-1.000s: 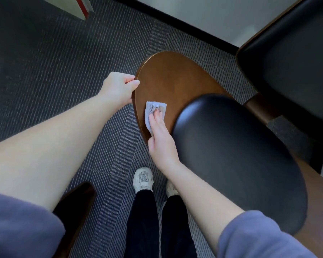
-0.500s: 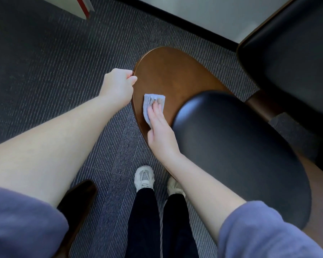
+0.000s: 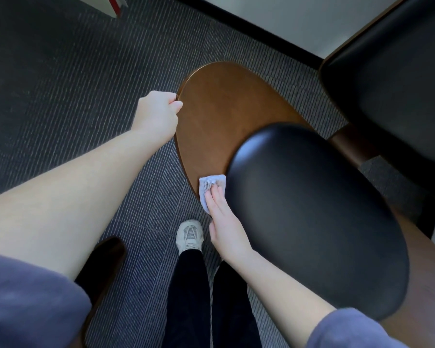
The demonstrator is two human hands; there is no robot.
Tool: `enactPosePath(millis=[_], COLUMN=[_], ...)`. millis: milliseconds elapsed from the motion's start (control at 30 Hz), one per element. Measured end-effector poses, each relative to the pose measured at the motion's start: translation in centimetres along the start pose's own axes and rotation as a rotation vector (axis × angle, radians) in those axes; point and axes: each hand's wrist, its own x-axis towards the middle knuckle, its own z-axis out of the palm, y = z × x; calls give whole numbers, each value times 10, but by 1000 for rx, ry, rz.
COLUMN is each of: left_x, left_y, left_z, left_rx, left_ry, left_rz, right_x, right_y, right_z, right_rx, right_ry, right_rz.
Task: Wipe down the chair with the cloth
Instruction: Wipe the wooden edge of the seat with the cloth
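Seen through the head camera, the person stands over the chair (image 3: 239,151) and looks straight down on it, and everything here sits around its oval wooden panel (image 3: 224,101). The left hand (image 3: 158,114) has hold of the panel's left rim: the fingers are curled round the edge and the thumb lies on top, pinching the wood between them. The right hand (image 3: 224,222) is at the panel's near end, fingers straight and pressed together, lying flat on the cloth (image 3: 207,187). That cloth, a small pale blue-grey piece bunched a little at the fingertips, is pressed against the panel's near edge, touching the black cushion (image 3: 312,217) that covers the panel's near right part. Its lower corner sticks out past the panel's edge.

Left of the panel and beyond it runs a grey ribbed carpet (image 3: 60,84). Just nearer than the panel's near end, beside the right hand, is a pale shoe (image 3: 190,236) with black trouser legs (image 3: 186,297) below it. To the near left of the panel, half under the left forearm, lies a dark wooden piece (image 3: 106,262); I cannot tell what it belongs to. Off to the panel's far right stands a second black seat (image 3: 392,71), apart from it. Beyond the panel a dark skirting strip (image 3: 249,23) runs along a pale wall. Both arms are bare below pushed-up blue-grey sleeves (image 3: 30,305)
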Motion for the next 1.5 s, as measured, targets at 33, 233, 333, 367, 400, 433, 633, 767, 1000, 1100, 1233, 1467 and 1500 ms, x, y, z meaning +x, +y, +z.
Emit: enactPosePath(millis=[33,233,333,367,400,433,633,767,1000,1100,1233,1467,1500], left_x=[0,-3,-3,-4,-4,-4,-8,-10,-12,-14,-13,-14,-13], left_y=[0,2,2,2,3,3,9,8,9,10,9,13,13], left_z=[0,0,-1,-1,-1,-1,-2,-3,-3,-2,-1,1,0], left_rx=[-5,-14,-17,-20,-25,-30,-5,-19,-63,-39,-45,-46,-51], left_ry=[2,12,10,9,10,10,17,14,13,21,34,37,38], left_rz=[-5,-21,-30,-35,-37,-41,-43,-52,-44,-25,-30,-70,-72], right_x=[-1,-23,-43,-47,-50,-50,-47,-38,-1,19,50,85,90], right_y=[0,7,11,11,11,11,17,19,19,18,13,11,10], right_z=[-1,4,3,1,-2,-4,2,4,-7,-17,-42,-73,-76], right_rx=[-13,-96,-16,14,30,14,-190,-341,-452,-460,-402,-274,-265], right_ry=[-3,-47,-95,-138,-153,-134,-141,-172,-161,-137,-95,-57,-40], right_rz=[2,-40,-49,-50,-56,-63,-171,-212,-198,-189,-132,-43,-45])
